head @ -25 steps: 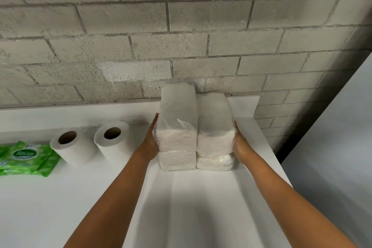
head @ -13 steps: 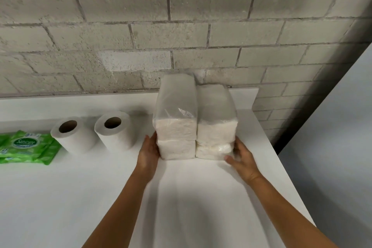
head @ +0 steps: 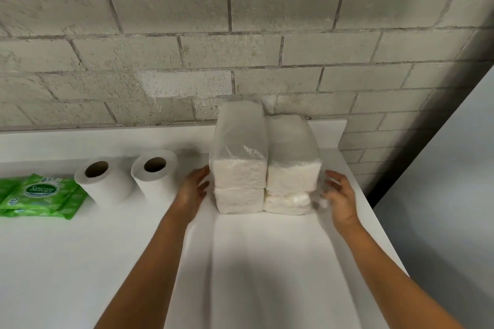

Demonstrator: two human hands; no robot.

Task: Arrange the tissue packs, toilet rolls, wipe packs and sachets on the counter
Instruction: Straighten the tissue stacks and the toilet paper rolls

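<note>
Plastic-wrapped tissue packs sit mid-frame between my spread left hand and right hand; I'd square both sides gently.

I see tissue packs in thin clear glossy plastic film, crinkled, soft white paper inside. Toilet rolls matt white paper, brown cardboard cores. Wipe packs glossy green plastic. Counter smooth matt white. Wall rough grey block.
</note>
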